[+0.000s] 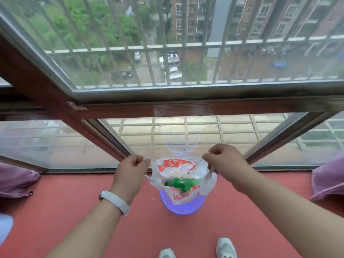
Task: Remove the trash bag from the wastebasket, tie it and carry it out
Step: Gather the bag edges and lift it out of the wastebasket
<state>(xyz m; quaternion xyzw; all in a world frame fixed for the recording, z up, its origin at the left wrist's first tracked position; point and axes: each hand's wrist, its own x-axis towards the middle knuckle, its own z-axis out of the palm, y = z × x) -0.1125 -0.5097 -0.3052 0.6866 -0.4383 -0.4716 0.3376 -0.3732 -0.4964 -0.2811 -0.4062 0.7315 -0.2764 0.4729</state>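
Shoes [226,247]: two grey trainers at the bottom edge of the red floor [74,211], toes toward the window; person stands just behind the basket.
Forearms: both reach forward and down; white watch band [115,202] on the left wrist.
Wastebasket [181,206]: purple mesh, on the floor near its far edge, under the window. Only the near rim and wall show; the bag covers the rest.
Trash bag [176,171]: white plastic with red print, raised so its upper part sits above the rim while its bottom still looks to be inside the basket. Not tied. Mouth open; a green bottle [183,183] and crumpled wrappers visible inside.
Left hand [130,164]: fingers curled closed, pinching the bag's left handle loop.
Right hand [223,157]: fingers curled closed on the right handle loop; spare plastic hangs below the fist.
Why held so: the hands are apart at about equal height, so the mouth is spread and the load hangs centred, which should keep the contents in on a straight lift.
Step, my read: mid-lift; knot and carry-out remain.
Cushions [16,180]: purple, at the floor's left and right edges, well apart from the basket.
Window [186,107]: dark red frame, bars outside, cars and buildings far below.
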